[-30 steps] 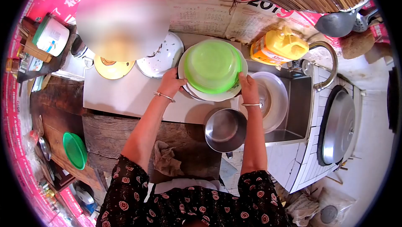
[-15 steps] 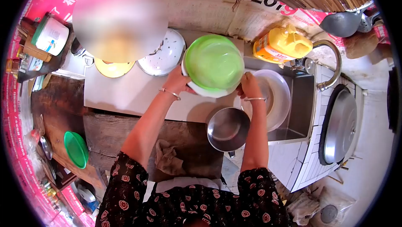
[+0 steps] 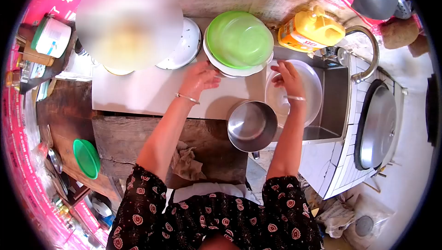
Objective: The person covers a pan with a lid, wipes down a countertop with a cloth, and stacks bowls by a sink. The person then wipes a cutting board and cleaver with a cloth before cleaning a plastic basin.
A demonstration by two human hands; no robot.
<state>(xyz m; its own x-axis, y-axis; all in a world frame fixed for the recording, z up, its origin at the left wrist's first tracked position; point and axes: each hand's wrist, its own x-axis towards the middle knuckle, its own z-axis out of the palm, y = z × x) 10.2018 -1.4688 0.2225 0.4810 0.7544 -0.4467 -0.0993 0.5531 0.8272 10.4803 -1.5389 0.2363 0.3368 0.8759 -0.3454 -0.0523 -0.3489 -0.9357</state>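
Light-green bowls (image 3: 240, 40) sit nested on a white dish (image 3: 235, 73), at the back of the counter. My left hand (image 3: 201, 82) is just in front of the stack's left side, fingers stretched out and holding nothing. On the other side, my right hand (image 3: 289, 77) hovers over the edge of a translucent basin (image 3: 312, 94), its fingers loosely bent and apart. Between my forearms stands a steel saucepan (image 3: 252, 128) at the counter's front edge, its handle pointing toward me.
The basin rests in a metal sink (image 3: 334, 98) with a curved faucet (image 3: 375, 58). A yellow jug (image 3: 311, 31) stands behind it. Further right is a lidded wok (image 3: 380, 128). A crumpled cloth (image 3: 189, 163) and a green basin (image 3: 86, 158) lie lower left.
Both hands have let go of the bowl stack and drawn apart from it. The stack has moved back and now rests on the counter near the wall.
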